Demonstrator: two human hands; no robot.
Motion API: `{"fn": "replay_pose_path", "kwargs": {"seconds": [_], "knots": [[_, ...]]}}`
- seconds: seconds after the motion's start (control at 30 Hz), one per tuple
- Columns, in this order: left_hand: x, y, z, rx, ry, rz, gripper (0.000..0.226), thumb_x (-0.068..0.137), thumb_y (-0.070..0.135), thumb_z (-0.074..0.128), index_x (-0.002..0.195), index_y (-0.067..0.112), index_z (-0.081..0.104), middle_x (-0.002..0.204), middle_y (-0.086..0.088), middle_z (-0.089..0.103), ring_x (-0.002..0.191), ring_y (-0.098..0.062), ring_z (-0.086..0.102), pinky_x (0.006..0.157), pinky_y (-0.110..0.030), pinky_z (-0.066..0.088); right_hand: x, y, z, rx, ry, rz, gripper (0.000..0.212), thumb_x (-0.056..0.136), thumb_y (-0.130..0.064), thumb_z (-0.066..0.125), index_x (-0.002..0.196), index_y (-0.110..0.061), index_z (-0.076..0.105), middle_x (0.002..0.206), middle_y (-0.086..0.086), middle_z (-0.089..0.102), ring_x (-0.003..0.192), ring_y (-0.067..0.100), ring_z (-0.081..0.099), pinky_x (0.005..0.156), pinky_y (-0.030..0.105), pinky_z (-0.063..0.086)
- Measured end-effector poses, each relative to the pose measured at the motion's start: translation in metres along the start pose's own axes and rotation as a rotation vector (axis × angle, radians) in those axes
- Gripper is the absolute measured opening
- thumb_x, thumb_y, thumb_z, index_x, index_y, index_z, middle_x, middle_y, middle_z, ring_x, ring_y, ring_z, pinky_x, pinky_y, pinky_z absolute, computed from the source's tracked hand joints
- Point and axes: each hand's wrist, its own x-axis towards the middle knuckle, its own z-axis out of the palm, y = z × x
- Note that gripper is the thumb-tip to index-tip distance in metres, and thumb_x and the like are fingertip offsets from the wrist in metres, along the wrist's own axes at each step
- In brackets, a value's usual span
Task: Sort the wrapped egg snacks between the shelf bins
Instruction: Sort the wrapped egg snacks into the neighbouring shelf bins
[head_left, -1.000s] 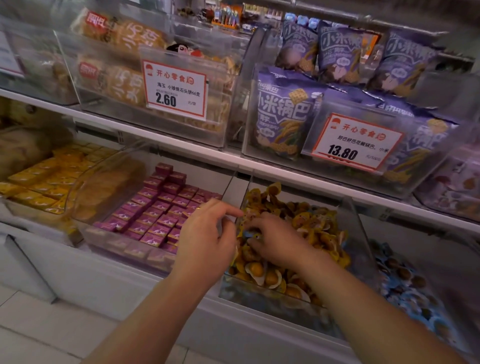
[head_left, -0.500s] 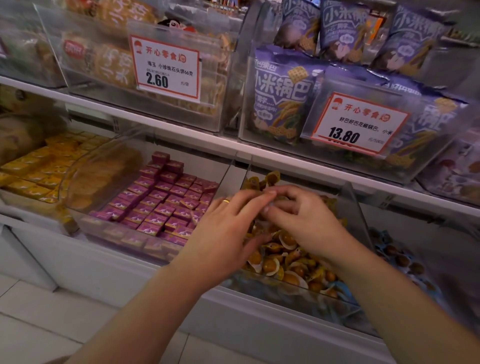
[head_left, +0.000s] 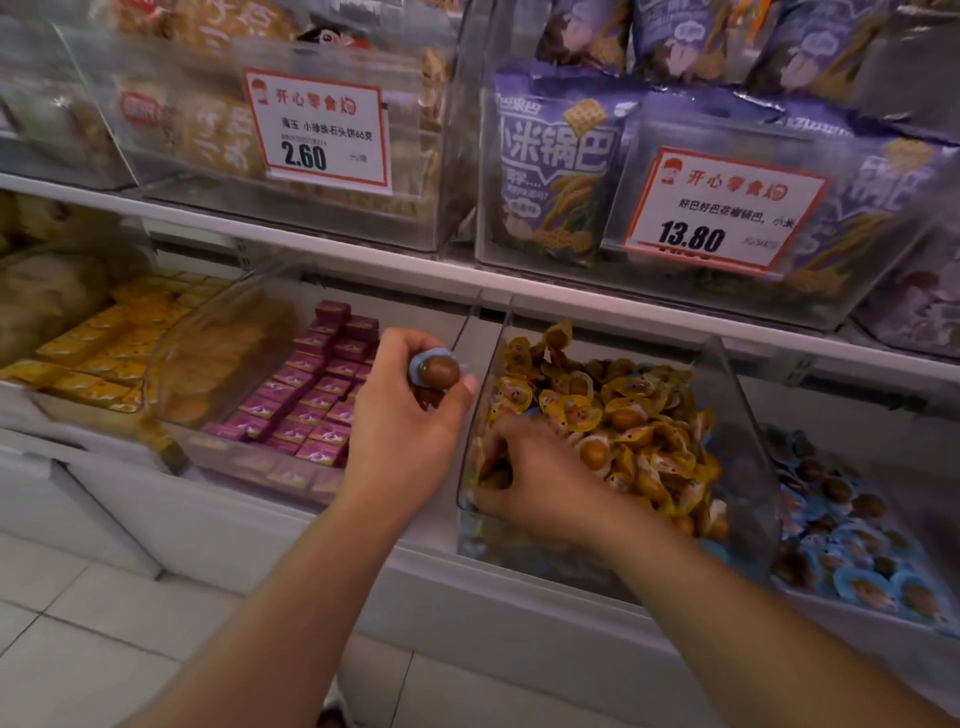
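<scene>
Both hands have parted since a moment ago: the left hand (head_left: 402, 415) has drawn back out of the bin and now holds up a blue-wrapped egg snack (head_left: 435, 370), pinched between thumb and fingers just left of the clear bin's wall. Her right hand (head_left: 524, 475) has dropped to the near left corner of the yellow-wrapper bin (head_left: 737, 415), fingers curled down among the yellow-wrapped egg snacks (head_left: 623, 415); whether it grips one I cannot tell. Well to the right of that hand lies the blue-wrapper bin (head_left: 857, 545), where the held stray seems to belong. Left of the left hand sit purple boxed sweets (head_left: 311, 400). By my reckoning the sorting is only partly done: one stray is out but not yet delivered, bits of blue still show low in the yellow heap, and more may be buried.
</scene>
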Motion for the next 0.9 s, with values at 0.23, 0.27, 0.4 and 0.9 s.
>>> {"fn": "replay_pose_path", "kwargs": {"seconds": [0.23, 0.27, 0.4, 0.9], "knots": [[0.007, -0.004, -0.010, -0.140, 0.026, -0.114, 0.026, 0.082, 0.027, 0.073, 0.092, 0.039, 0.052, 0.088, 0.017, 0.060, 0.072, -0.013, 0.063, 0.065, -0.032, 0.056, 0.021, 0.025, -0.017, -0.253, 0.137, -0.003, 0.021, 0.082, -0.035, 0.060, 0.100, -0.024, 0.060, 0.100, 0.000, 0.057, 0.103, 0.024, 0.052, 0.085, 0.038, 0.045], [0.007, -0.003, -0.011, -0.164, 0.026, -0.128, 0.025, 0.081, 0.027, 0.073, 0.092, 0.039, 0.053, 0.087, 0.015, 0.061, 0.071, -0.016, 0.063, 0.064, -0.034, 0.056, 0.023, 0.025, -0.018, -0.293, 0.149, 0.026, 0.023, 0.084, -0.034, 0.059, 0.103, -0.021, 0.060, 0.102, 0.001, 0.057, 0.106, 0.024, 0.052, 0.086, 0.037, 0.044], [0.008, -0.003, -0.014, -0.210, 0.017, -0.178, 0.021, 0.081, 0.029, 0.071, 0.095, 0.039, 0.058, 0.087, 0.013, 0.064, 0.067, -0.019, 0.062, 0.063, -0.043, 0.057, 0.008, 0.012, -0.023, -0.306, 0.210, 0.016, 0.050, 0.088, -0.040, 0.059, 0.135, -0.025, 0.050, 0.129, 0.000, 0.052, 0.122, 0.020, 0.047, 0.102, 0.038, 0.044], [0.000, 0.000, -0.010, -0.137, -0.053, -0.190, 0.016, 0.086, 0.027, 0.071, 0.095, 0.034, 0.060, 0.086, 0.012, 0.064, 0.077, -0.016, 0.067, 0.067, -0.043, 0.061, -0.025, -0.023, -0.027, -0.092, -0.490, -0.026, 0.043, 0.104, -0.037, 0.031, 0.124, -0.011, 0.059, 0.134, 0.005, 0.056, 0.123, 0.020, 0.049, 0.107, 0.039, 0.037]]}}
